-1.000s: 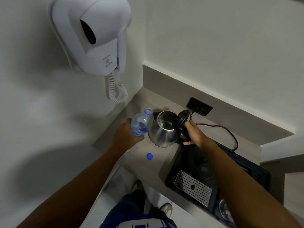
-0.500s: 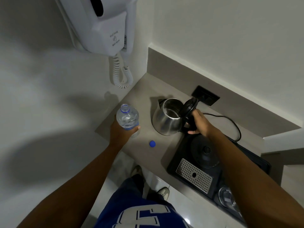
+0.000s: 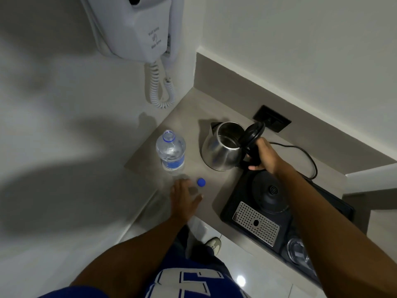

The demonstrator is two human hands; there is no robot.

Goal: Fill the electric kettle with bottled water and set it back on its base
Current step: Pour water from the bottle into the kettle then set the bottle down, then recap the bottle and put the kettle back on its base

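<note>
Head view: kettle [image 3: 222, 150] is stood on counter [image 3: 189, 112], lid raised, handle gripped by right hand [image 3: 263, 157]. Base [image 3: 270, 193] lies just right-front of kettle. Bottle [image 3: 171, 152] stands left of kettle, released. Left hand [image 3: 184, 197], fingers spread, is empty beside cap [image 3: 201, 182].

Printed wording on the white wall-mounted hair dryer [image 3: 141, 29] is too blurred to read. Large white characters on the blue shirt [image 3: 189, 282] are cut off, unreadable.
</note>
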